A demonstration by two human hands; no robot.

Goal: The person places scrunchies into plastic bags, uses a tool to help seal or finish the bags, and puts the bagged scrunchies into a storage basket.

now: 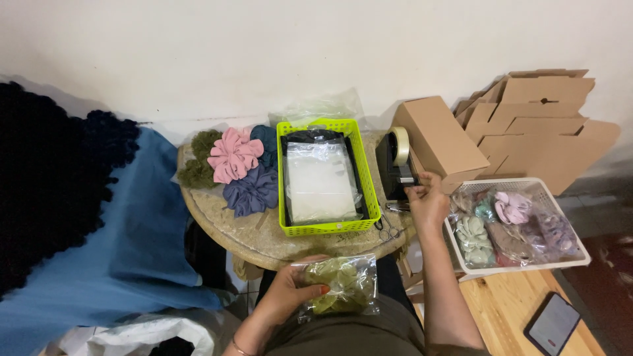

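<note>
Sitting at the middle of everything, the lime-green basket (328,227) serves as the landmark; it rests on a small round table (217,224) and holds a stack of clear plastic bags (321,181). Far left of the basket, a blue cloth (125,244) drapes downward. Far right of it, flattened cardboard boxes (541,125) lean on the wall, with one folded-up brown box (438,138) nearer the basket. Below those, right of the basket, a white basket (465,254) carries bagged scrunchies. Just left of the green basket lie loose scrunchies (241,168) in pink, blue, slate and olive. Touching the basket's right side stands a black tape dispenser (395,165).

The right hand (427,201) is at the dispenser's front edge, fingers curled and pinched near the cutter; whether tape is already between the fingertips is hard to tell from this angle. The left hand (290,290), directly below the basket over the lap, is closed around a clear bag holding an olive scrunchie (343,285), thumb on top, fingers beneath.

To do this step well, I judge the tape should be drawn out straight and torn cleanly down against the blade, while the left hand keeps the bag's flap folded flat so the strip lands without wrinkles.
</note>
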